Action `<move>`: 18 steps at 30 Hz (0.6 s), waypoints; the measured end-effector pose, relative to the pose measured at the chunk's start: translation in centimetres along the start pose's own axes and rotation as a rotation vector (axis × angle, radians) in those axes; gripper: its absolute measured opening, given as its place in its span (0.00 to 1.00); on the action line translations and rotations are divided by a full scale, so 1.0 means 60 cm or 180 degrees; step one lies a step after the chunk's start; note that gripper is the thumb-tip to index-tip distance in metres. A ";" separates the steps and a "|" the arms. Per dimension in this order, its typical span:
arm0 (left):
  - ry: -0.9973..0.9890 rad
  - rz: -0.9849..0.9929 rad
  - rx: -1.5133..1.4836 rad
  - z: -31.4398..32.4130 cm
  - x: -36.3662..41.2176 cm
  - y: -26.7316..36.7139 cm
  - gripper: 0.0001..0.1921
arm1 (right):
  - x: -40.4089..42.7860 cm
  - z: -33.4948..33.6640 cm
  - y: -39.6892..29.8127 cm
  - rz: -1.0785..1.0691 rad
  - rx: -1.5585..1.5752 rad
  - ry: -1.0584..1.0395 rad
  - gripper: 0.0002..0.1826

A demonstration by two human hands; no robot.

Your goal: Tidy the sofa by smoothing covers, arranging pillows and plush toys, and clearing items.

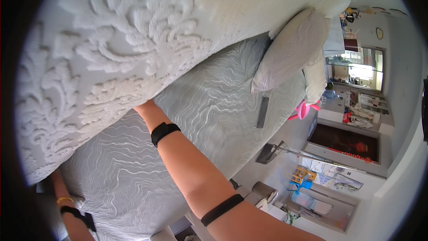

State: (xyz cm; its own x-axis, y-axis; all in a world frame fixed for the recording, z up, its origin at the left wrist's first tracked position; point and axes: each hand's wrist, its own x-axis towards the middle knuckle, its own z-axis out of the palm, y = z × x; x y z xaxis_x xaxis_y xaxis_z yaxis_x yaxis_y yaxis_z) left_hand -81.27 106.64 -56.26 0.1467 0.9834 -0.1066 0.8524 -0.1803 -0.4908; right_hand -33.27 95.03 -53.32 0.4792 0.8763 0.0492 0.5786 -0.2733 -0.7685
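My right hand (pixel 144 105) reaches across the grey, wave-patterned bed cover (pixel 207 113), its fingers hidden beneath the edge of a white padded fabric (pixel 140 33) with raised leaf shapes. A black band circles that wrist and another sits near the elbow. At the lower left, my left hand (pixel 56 178) also passes behind the white fabric's edge and is mostly out of sight. A yellow bracelet and a black strap are on that forearm. Whether either hand grips the fabric is hidden. A pale pillow (pixel 291 53) leans against the white fabric.
A narrow dark grey strip (pixel 263 112) lies on the cover. Beyond the bed are a pink object (pixel 302 109), a long-handled dustpan (pixel 267 152), a bin (pixel 264 189), small blue (pixel 302 185) and yellow (pixel 304 174) chairs, and a dark door (pixel 344 142). The view is tilted sideways.
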 end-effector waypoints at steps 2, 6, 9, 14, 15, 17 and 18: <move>0.0960 0.0132 -0.0994 -0.023 -0.032 0.058 0.25 | -0.018 -0.016 0.002 -0.0120 -0.0172 0.0234 0.21; 0.0557 0.0943 -0.1634 -0.299 -0.190 0.257 0.29 | -0.070 -0.075 -0.041 -0.0176 0.0023 -0.0211 0.19; 0.0267 0.1635 -0.1797 -0.423 -0.183 0.338 0.29 | -0.055 -0.174 -0.047 -0.0049 -0.0755 0.0031 0.19; -0.0898 0.1692 -0.1780 -0.452 -0.125 0.429 0.28 | 0.002 -0.263 0.040 0.0103 -0.1463 0.0612 0.18; -0.0916 0.1718 -0.1760 -0.447 -0.126 0.435 0.28 | 0.007 -0.266 0.053 -0.0102 -0.1322 0.0828 0.18; -0.0625 0.1680 -0.1797 -0.420 -0.126 0.436 0.30 | 0.009 -0.268 0.054 -0.0283 -0.1132 0.1024 0.17; -0.0648 0.1665 -0.1745 -0.405 -0.127 0.429 0.30 | 0.012 -0.269 0.044 0.0452 -0.0567 0.1300 0.18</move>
State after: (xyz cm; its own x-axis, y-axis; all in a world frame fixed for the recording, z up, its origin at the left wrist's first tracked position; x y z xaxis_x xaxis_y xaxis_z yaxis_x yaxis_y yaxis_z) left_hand -48.22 94.95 -47.07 0.5478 0.7409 -0.3886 0.8318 -0.5320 0.1582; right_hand -20.73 88.50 -45.02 0.7617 0.6073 0.2260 0.5757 -0.4743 -0.6660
